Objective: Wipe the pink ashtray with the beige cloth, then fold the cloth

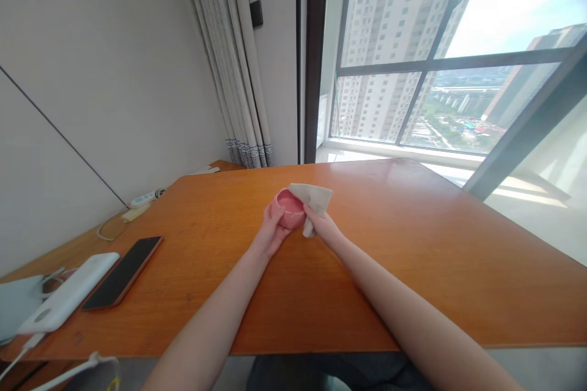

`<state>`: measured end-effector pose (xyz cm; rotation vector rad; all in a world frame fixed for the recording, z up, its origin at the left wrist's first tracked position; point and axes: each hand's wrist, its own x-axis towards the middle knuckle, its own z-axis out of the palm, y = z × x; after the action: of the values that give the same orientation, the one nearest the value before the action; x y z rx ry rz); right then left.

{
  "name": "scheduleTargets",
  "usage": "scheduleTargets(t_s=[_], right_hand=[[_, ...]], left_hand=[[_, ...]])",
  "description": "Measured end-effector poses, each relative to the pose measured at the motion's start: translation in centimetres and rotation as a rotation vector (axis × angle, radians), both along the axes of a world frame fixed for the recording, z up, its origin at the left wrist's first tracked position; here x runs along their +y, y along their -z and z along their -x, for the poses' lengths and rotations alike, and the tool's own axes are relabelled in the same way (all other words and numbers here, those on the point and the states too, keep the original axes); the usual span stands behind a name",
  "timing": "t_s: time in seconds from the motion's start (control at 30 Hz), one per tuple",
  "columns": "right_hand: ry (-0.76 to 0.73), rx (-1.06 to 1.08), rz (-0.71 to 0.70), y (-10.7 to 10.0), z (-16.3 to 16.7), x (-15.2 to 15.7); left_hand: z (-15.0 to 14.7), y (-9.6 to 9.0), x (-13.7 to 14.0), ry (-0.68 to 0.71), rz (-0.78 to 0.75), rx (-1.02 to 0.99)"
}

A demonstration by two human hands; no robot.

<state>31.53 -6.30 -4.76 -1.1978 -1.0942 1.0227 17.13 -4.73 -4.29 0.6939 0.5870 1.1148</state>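
Bowl (293,219), pink in colour, is above the middle of the table (413,226); whether it touches the wood, I cannot tell. Well apart, on the left, lie a dark phone (123,275) and, near it, a white device (71,293) with a cable (34,341). Farther back is a power strip (143,199). The cloth (318,196) covers the right part of the rim. The left hand (270,232) grips the bowl from its left side; the right hand (324,227) holds the cloth against its right side.
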Motion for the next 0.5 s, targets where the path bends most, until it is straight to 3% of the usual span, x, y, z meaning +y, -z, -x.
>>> scheduleTargets(t_s=[0.07, 0.17, 0.27, 0.37, 0.5], right_hand=[[0.048, 0.005, -0.076, 0.1, 1.1, -0.3], [0.076, -0.039, -0.129, -0.3, 0.7, -0.4], [0.087, -0.086, -0.061, -0.9, -1.6, 0.1], [-0.016, -0.099, 0.023, -1.3, -3.6, 0.4], [-0.112, -0.165, 0.012, -1.0, -3.3, 0.3]], left_hand=[[0.2, 0.0, 0.0, -0.001, -0.041, -0.003], [0.4, -0.3, -0.3, 0.106, -0.092, -0.011], [0.6, -0.8, -0.5, 0.312, -0.051, -0.01], [0.8, -0.7, -0.4, 0.454, 0.048, 0.05], [0.8, 0.1, -0.1, 0.346, 0.127, 0.127]])
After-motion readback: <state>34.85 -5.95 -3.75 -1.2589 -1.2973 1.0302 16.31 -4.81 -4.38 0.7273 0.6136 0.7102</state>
